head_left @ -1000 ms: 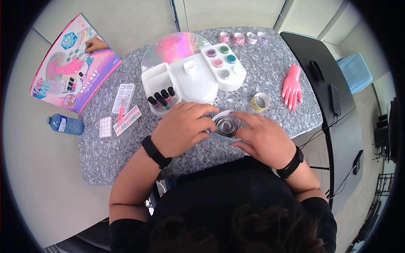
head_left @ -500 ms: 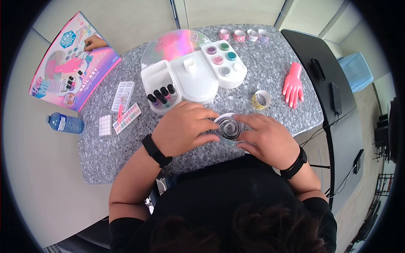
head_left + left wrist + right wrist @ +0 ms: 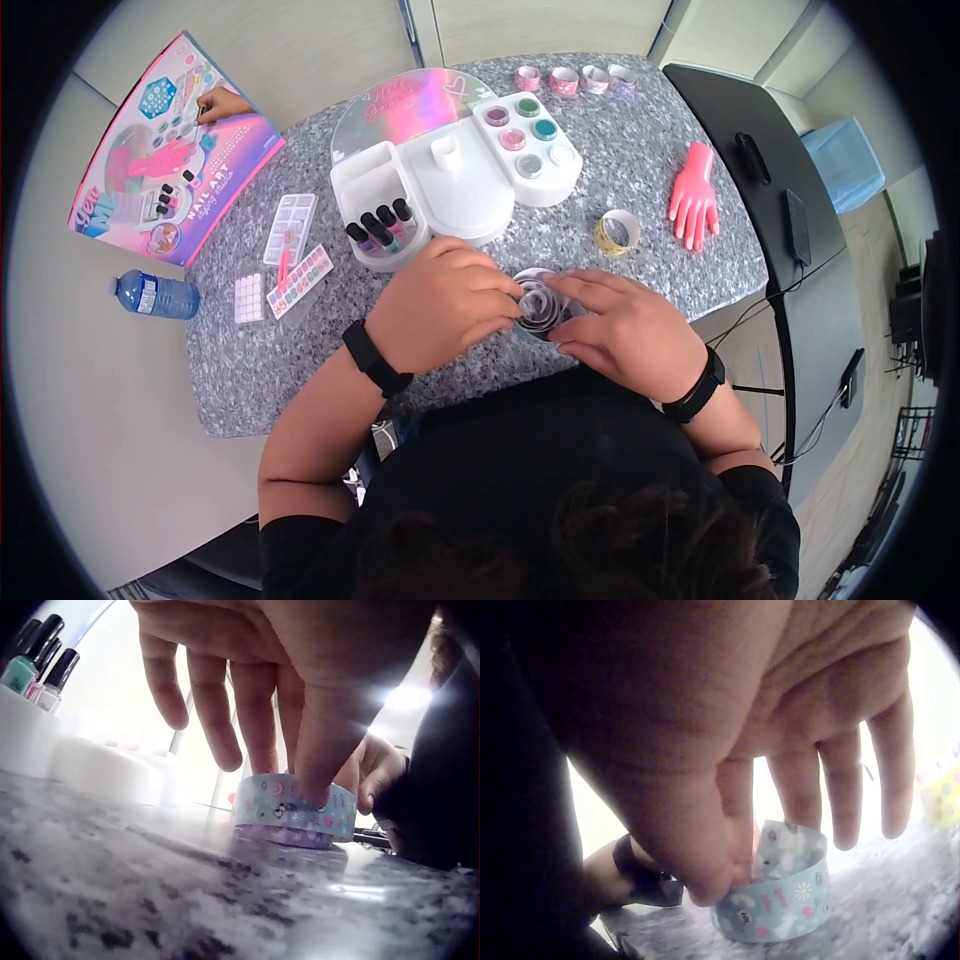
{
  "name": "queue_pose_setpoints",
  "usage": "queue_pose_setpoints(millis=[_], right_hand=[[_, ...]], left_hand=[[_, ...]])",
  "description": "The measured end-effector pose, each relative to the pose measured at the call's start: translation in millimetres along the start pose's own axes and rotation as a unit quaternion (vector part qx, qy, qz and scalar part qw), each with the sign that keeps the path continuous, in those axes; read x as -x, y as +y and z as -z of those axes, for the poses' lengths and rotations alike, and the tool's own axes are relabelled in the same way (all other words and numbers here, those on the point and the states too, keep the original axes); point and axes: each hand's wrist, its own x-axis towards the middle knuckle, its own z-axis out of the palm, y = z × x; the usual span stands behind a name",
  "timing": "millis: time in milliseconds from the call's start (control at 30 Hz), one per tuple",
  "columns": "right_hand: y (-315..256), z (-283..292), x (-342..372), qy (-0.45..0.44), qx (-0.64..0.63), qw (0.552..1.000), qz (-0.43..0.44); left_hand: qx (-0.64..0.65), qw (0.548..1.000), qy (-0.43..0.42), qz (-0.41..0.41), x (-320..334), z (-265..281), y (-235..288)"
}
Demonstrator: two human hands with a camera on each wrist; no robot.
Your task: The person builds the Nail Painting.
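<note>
A loosely coiled roll of patterned tape (image 3: 541, 303) sits on the granite-look table between both hands. Its outside is light blue with small printed pictures, as the right wrist view shows on the tape roll (image 3: 780, 911). A purple band (image 3: 281, 837) shows beneath the blue one in the left wrist view. My left hand (image 3: 440, 305) pinches the roll's left side between thumb and fingertips. On the opposite side my right hand (image 3: 630, 325) grips the rim, thumb and index finger pinching it while the other fingers extend past the far side.
Beyond the hands stands a white nail studio (image 3: 465, 190) holding polish bottles (image 3: 380, 228). A yellow tape roll (image 3: 617, 232) and a pink model hand (image 3: 694, 197) lie to the right. Sticker sheet (image 3: 300, 281), small tray (image 3: 291, 228), water bottle (image 3: 155, 295) and box (image 3: 175, 150) are left.
The left fingertips have moved from the roll's far-left rim onto its left inner edge. The coil inside has shifted and looks more tightly nested. The right hand stays at its side of the roll.
</note>
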Motion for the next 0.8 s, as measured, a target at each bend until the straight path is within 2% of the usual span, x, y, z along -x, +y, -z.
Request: queue_pose_setpoints(millis=[200,300,400,600,800], right_hand=[[4.2,2.1,-0.9,0.025,-0.041,0.999,0.015],[8.0,2.5,-0.2,0.028,-0.054,0.998,0.016],[11.3,0.1,-2.6,0.042,-0.072,0.996,0.015],[10.9,0.8,-3.5,0.054,-0.086,0.995,-0.009],[14.2,4.0,-7.8,0.070,-0.017,0.997,-0.038]], left_hand=[[-0.024,1.000,-0.005,-0.018,-5.9,4.3,-4.9],[0.016,1.000,-0.017,0.020,0.7,0.0,3.1],[-0.016,1.000,-0.007,0.025,-0.6,-0.2,1.6],[0.000,0.999,-0.008,0.033,-1.8,1.3,0.7],[0.016,1.000,-0.006,0.016,-2.0,0.8,-0.6]])
